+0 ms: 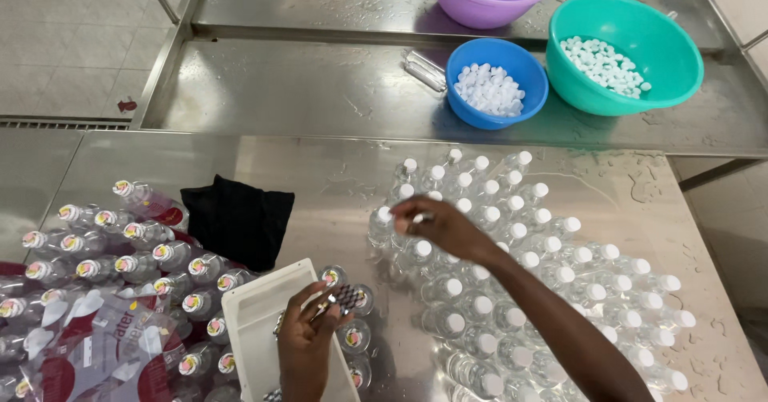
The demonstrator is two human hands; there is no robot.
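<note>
A small seal (419, 218) is being pinched in the right hand (442, 224) over the capped bottles (512, 274), arm stretched forward. A strip of seals (346, 296) is being gripped by the left hand (308, 340) above the white tray (260, 314), wrist bent upward.

bowls (496, 82) behind bottles (520, 290), cloth (240, 218) left
</note>
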